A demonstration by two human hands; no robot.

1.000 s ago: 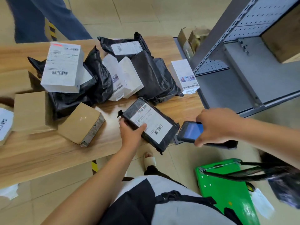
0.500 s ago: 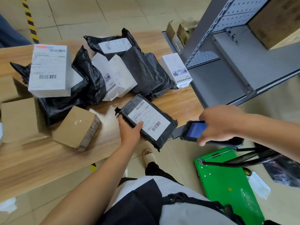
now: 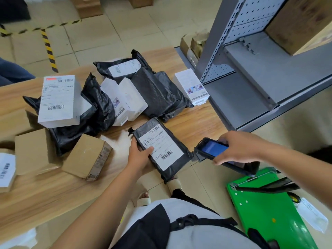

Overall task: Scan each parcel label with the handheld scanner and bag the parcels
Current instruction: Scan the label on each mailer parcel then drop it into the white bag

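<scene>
Head view | left hand (image 3: 139, 155) grips black parcel (image 3: 161, 148) overhanging table (image 3: 53, 198) near edge, label up | right hand (image 3: 237, 147) closed around handheld scanner (image 3: 213, 150) just beside parcel's right end

Bright, even daylight floods the scene, with a pale glare patch on the desk (image 3: 115, 141) just left of the black parcel (image 3: 161, 150). Shadows stay soft. Wide-angle bending curves the shelf (image 3: 251, 78) to the right of the desk; the desk's left edge smears with blur.
</scene>
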